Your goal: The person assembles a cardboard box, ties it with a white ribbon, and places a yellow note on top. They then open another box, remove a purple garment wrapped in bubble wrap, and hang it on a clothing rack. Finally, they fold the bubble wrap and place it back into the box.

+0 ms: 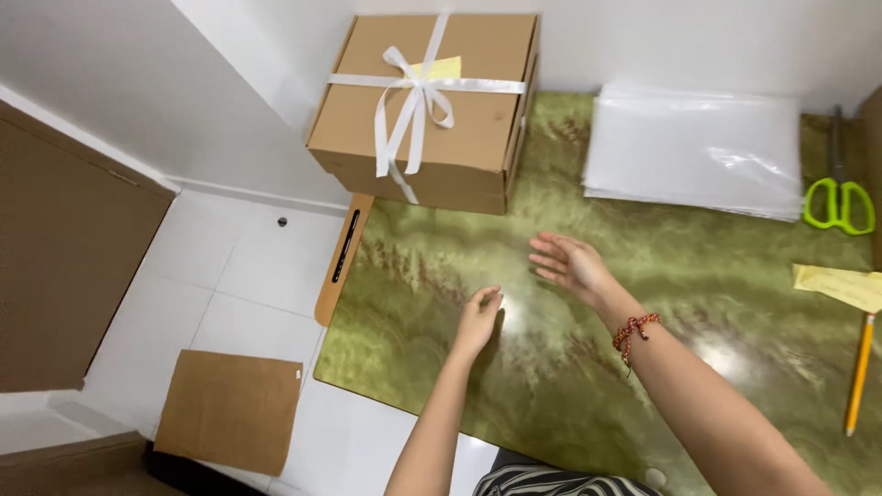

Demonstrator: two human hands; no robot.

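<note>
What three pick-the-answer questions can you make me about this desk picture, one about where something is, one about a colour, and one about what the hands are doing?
1. Where is the cardboard box?
A. At the far left corner of the green desk mat
B. On the floor
C. Under the scissors

2. What colour are the scissors' handles?
A. Red
B. Bright green
C. Black

3. What are the left hand and right hand doing?
A. Holding the pencil
B. Gripping the box
C. Empty, open over the mat

Answers:
1 A, since the ribboned box sits at the mat's far left corner.
2 B, the loops are bright green.
3 C, neither hand holds anything.
</note>
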